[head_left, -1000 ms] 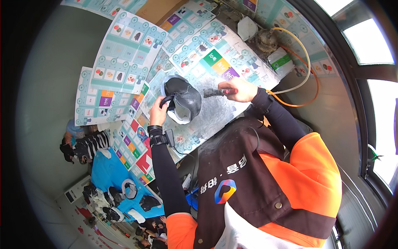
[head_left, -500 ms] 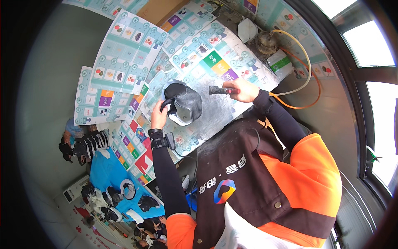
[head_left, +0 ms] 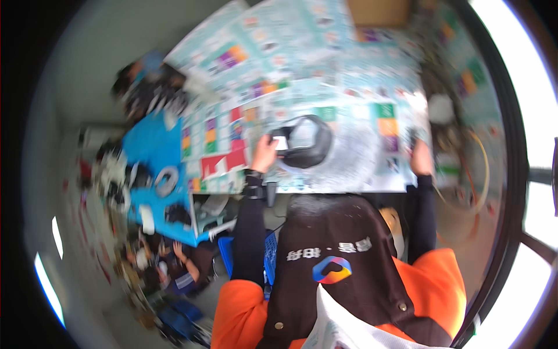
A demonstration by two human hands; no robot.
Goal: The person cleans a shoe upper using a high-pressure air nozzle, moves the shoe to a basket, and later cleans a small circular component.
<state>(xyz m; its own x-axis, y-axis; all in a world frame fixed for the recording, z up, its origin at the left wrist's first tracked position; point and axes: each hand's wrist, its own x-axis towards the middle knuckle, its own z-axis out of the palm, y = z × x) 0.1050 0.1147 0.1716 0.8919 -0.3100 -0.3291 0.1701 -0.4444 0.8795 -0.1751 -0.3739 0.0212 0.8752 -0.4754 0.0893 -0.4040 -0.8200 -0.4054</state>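
Note:
A black and dark-grey cap lies on the paper-covered table, its pale inside partly showing. My left hand is closed on the cap's left edge, and a small white patch shows beside the fingertips. Farther right, at the table's right edge, my right hand is closed around a short dark tool. Motion blur hides the tool's exact kind and the single fingers. Between the cap and my right hand, grey smudges cover the paper.
Printed sheets cover the table, with a cardboard box at the back. Yellow and orange hoses hang at the right. A blue-covered table with caps stands at the left, people nearby. A blue crate sits below.
The view has turned, and blur has grown. My right hand has moved away from the cap to the table's right edge with the dark tool. My left hand stays on the cap.

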